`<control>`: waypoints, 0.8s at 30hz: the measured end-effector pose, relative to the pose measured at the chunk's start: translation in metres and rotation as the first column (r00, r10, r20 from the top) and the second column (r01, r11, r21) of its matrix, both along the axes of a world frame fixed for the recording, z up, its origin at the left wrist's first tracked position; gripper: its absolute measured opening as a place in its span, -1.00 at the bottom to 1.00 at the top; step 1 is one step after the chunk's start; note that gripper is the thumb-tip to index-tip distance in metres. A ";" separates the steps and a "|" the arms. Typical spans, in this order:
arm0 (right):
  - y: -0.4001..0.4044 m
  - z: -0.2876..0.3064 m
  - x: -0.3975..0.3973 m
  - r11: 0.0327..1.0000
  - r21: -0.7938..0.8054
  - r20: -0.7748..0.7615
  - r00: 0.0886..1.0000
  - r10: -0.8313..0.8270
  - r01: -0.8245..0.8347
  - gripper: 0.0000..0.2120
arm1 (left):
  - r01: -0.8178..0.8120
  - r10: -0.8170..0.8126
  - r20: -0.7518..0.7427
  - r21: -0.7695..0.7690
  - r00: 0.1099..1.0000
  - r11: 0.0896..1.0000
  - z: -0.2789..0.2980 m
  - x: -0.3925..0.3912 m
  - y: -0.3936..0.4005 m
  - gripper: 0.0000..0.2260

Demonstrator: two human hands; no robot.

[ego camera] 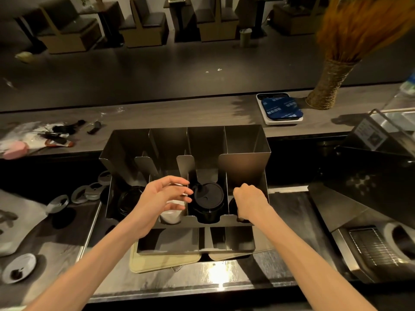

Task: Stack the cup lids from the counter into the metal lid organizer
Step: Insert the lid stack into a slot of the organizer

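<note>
My left hand hovers over the second slot of the metal organizer, fingers spread and loosely bent, holding nothing that I can see. Under it sits a pale stack of lids, mostly covered by my palm and fingers. My right hand reaches down into the rightmost slot with the fingers curled under; the knuckles face me and the fingertips are hidden, so I cannot tell whether they pinch anything. Something dark shows just below that hand, at the slot's front cutout, too dim to make out.

Between my hands, in the third slot, stands a stack of black lids, the top one showing its sip hole. The leftmost slot holds more dark lids, lower down and in shadow.

The organizer stands on the counter, its front edge over a pale tray. To the left of it, several clear lids lie scattered on the counter, and one more lies nearer to me. On the raised ledge behind are a blue-topped scale and a woven vase of dried grass.
</note>
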State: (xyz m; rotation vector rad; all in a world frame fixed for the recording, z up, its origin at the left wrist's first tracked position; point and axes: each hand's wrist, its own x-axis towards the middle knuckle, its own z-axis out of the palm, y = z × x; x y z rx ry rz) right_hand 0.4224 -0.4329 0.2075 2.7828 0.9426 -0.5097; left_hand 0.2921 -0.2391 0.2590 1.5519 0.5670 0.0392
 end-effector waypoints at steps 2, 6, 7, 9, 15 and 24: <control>0.000 0.006 -0.001 1.000 0.023 -0.031 0.999 -0.010 0.011 -0.61 | 0.000 0.000 -0.005 -0.002 1.000 1.000 -0.001 -0.003 0.000 -0.86; -0.015 0.036 0.005 0.986 0.136 -0.071 0.994 -0.084 0.093 -0.56 | -0.009 0.009 -0.003 0.002 1.000 1.000 -0.001 -0.006 0.002 -0.86; -0.021 0.045 0.008 0.974 0.187 -0.073 0.990 -0.117 0.129 -0.52 | -0.007 0.007 0.000 0.004 1.000 1.000 -0.001 -0.007 0.002 -0.86; -0.035 0.063 0.012 0.928 0.310 -0.080 0.978 -0.191 0.207 -0.43 | 0.003 -0.003 0.008 0.007 1.000 1.000 -0.001 -0.007 0.004 -0.87; -0.052 0.100 0.006 0.739 0.610 -0.066 0.947 -0.313 0.286 -0.52 | 0.086 -0.087 0.035 0.026 0.996 0.996 0.001 -0.004 0.007 -0.87; 0.017 0.109 -0.039 0.643 0.743 -0.045 0.972 -0.229 0.186 -0.70 | 0.145 -0.150 0.096 0.063 0.984 0.987 0.021 -0.022 0.054 -0.85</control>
